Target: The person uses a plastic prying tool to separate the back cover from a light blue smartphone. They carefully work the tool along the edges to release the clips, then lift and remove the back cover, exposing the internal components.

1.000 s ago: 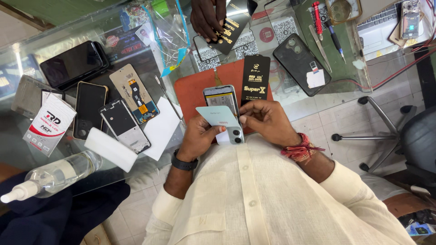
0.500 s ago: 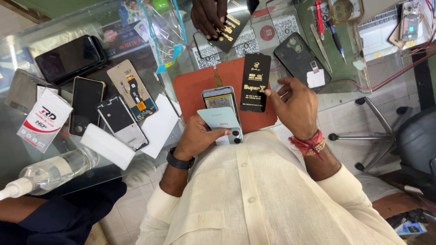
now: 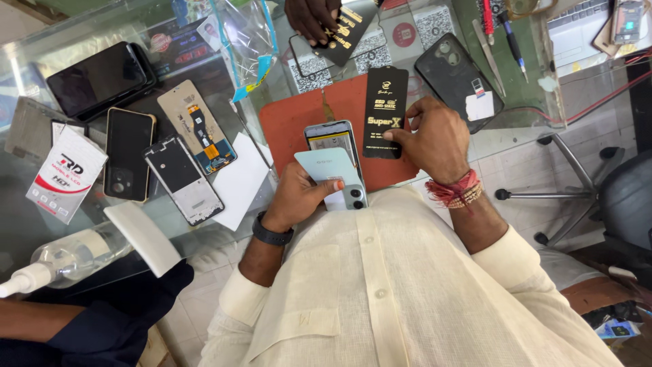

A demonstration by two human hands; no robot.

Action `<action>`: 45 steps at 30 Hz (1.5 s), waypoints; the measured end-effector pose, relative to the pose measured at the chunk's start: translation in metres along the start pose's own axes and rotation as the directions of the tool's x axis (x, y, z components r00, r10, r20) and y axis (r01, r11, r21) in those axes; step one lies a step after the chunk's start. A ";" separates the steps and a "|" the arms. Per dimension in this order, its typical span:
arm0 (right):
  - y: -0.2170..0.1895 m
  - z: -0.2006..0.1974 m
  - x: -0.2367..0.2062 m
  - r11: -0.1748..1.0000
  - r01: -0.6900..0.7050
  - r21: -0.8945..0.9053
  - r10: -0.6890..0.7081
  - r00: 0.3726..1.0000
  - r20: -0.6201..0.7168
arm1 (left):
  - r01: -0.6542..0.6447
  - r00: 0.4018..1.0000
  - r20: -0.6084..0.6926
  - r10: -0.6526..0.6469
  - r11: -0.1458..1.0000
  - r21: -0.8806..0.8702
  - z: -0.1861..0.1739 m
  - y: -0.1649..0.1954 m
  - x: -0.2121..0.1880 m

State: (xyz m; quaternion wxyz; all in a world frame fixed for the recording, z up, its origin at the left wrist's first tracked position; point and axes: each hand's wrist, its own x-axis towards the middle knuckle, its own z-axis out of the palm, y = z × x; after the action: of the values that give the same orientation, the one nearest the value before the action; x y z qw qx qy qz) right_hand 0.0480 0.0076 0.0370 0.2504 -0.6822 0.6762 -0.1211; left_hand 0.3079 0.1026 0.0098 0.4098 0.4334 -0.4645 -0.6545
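Left hand (image 3: 299, 197): closed around a pale blue back cover (image 3: 326, 170), held over the open phone (image 3: 333, 141)
Right hand (image 3: 435, 139): fingertips pinched on a black packet (image 3: 384, 109), laid on the red mat (image 3: 299, 122); phone just beside it

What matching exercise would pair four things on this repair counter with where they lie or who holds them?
Things:
1. pale blue phone back cover
2. black flat packet with gold print
3. spray bottle
4. red-handled screwdriver

Places or states:
A. lying on its side at the near left edge of the glass counter
B. pinched at its lower edge by the right hand
C. held in the left hand over an opened phone
D. at the far side of the counter, on the green mat

Pairs: 1-C, 2-B, 3-A, 4-D
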 end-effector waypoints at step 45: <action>-0.025 0.006 0.015 0.977 0.211 -0.019 -0.212 0.969 -0.125 | 0.047 0.999 0.018 -0.045 0.992 -0.120 -0.009 0.011 -0.003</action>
State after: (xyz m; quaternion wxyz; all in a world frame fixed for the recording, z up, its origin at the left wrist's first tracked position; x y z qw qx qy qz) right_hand 0.0731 -0.0071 0.0423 0.1908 -0.7420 0.6145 -0.1880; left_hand 0.3185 0.1008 0.0198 0.4164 0.4134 -0.4172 -0.6940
